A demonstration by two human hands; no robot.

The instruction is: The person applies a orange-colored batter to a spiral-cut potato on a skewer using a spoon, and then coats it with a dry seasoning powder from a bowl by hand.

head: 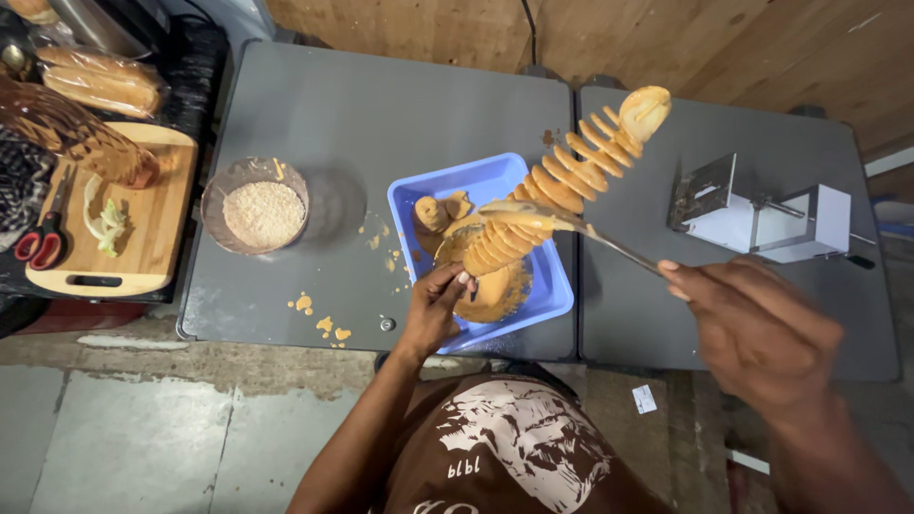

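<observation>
My left hand [436, 306] grips the lower end of a skewered spiral potato [562, 181] coated in orange batter, holding it slanted over a blue tray [495, 186]. My right hand [757, 328] holds a metal spoon [571, 227] by its handle, its bowl resting on the battered spiral. Orange batter pools in the tray beneath, with a few battered potato pieces [440, 211] at its left side.
A glass bowl of breadcrumbs [257, 205] sits left of the tray. A wooden cutting board [143, 228] with scissors [43, 238] and vegetable scraps lies far left, with bagged bread rolls [100, 78] behind. A white metal spiral cutter [762, 214] stands right. Batter drips [319, 314] spot the grey table.
</observation>
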